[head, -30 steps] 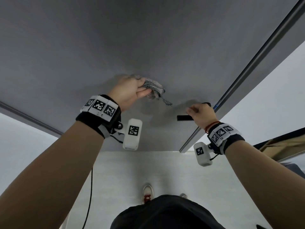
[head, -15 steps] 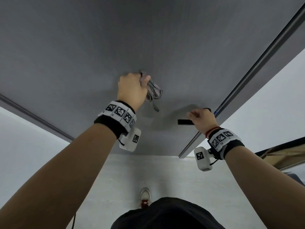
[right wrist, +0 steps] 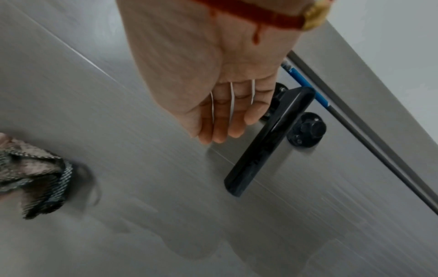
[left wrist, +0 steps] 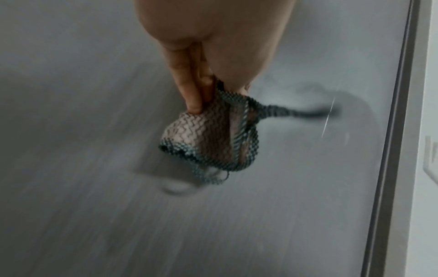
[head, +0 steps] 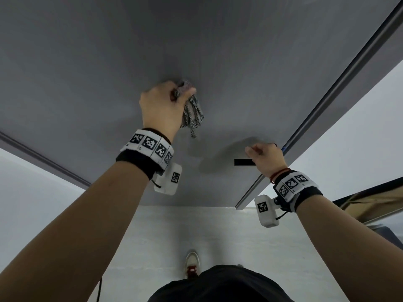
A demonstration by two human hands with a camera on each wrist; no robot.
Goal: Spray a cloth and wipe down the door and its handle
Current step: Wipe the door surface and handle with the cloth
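Cloth [head: 192, 112], bunched in left hand [head: 161, 105] against door [head: 239, 62]: flatten for fuller contact, sweep toward handle [right wrist: 267, 142] at 4 o'clock, where right hand [head: 267, 158] rests, fingers relaxed.

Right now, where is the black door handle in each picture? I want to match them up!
Head: the handle is right of centre, a short black bar sticking out left of the right hand.
Left wrist: not in the picture; only the cloth on the door.
Right wrist: right of centre, a long slanted bar beside the fingertips.
Shared landmark: the cloth, which shows in all three views.
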